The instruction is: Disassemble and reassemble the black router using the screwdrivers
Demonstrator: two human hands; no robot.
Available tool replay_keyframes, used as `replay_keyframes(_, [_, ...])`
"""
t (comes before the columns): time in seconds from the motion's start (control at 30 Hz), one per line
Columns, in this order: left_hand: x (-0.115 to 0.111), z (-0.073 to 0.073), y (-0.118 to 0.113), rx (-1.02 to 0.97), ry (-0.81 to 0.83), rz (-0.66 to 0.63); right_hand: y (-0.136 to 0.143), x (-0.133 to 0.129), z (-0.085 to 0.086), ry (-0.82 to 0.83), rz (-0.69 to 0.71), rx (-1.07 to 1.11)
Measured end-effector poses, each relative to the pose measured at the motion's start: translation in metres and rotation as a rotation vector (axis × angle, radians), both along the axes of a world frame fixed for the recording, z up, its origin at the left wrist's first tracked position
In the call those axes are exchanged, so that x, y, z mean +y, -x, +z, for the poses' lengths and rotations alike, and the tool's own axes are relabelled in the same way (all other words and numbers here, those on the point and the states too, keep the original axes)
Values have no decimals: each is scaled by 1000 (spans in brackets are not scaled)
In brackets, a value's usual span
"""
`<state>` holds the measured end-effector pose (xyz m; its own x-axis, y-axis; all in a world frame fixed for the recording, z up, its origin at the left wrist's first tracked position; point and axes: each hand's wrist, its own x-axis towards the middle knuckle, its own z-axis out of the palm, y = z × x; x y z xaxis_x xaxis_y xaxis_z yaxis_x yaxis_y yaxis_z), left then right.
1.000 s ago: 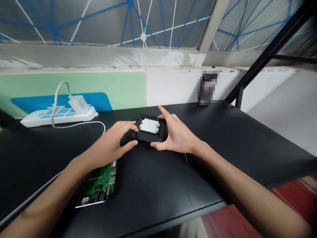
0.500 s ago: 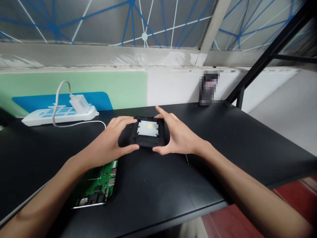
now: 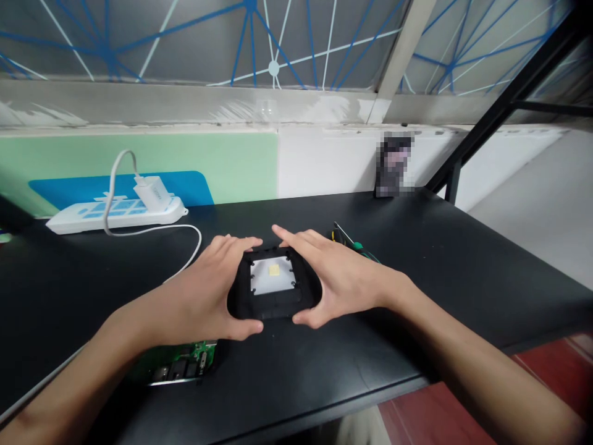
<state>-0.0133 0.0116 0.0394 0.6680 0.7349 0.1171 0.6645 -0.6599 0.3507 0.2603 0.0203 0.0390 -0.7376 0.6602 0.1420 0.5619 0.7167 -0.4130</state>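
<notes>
A black square casing [image 3: 278,306] with a silver plate [image 3: 266,284] and a small yellow pad in its middle is held between my two hands. My left hand [image 3: 204,293] grips its left side, fingers at the far edge and thumb at the near edge. On the right side my right hand [image 3: 338,278] grips it in the same way. A green circuit board [image 3: 185,361] lies on the table, partly hidden under my left hand and forearm.
Tools with green and yellow parts [image 3: 356,245] lie behind my right hand. A white power strip [image 3: 115,216] with a plugged-in charger [image 3: 152,193] and cable [image 3: 183,227] is at the back left. A dark blurred object [image 3: 391,167] stands against the wall on the black table [image 3: 463,266].
Both hands have moved nearer to me with the black casing. The tools behind my right hand have come into view, and more of the circuit board is covered.
</notes>
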Motion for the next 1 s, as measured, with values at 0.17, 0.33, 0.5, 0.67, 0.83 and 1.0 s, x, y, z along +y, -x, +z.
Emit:
replay_keyframes(0.17, [-15, 2, -12, 38, 28, -24, -2, -13, 8, 58, -1, -109])
replay_keyframes(0.33, [-18, -8, -18, 103, 28, -23, 0, -18, 8, 48, -10, -239])
replay_keyframes(0.5, [-17, -14, -18, 124, 44, -15, 2, -19, 8, 47, -52, -298])
replay_keyframes(0.67, [-16, -12, -19, 94, 62, -5, 2, -19, 6, 73, -61, -274])
replay_keyframes(0.83, [-13, -11, -18, 75, 85, 24, 2, -15, 5, 78, -91, -282])
replay_keyframes(1.0, [-7, -12, -15, 56, 66, 24, 0, -10, 2, 94, -97, -217])
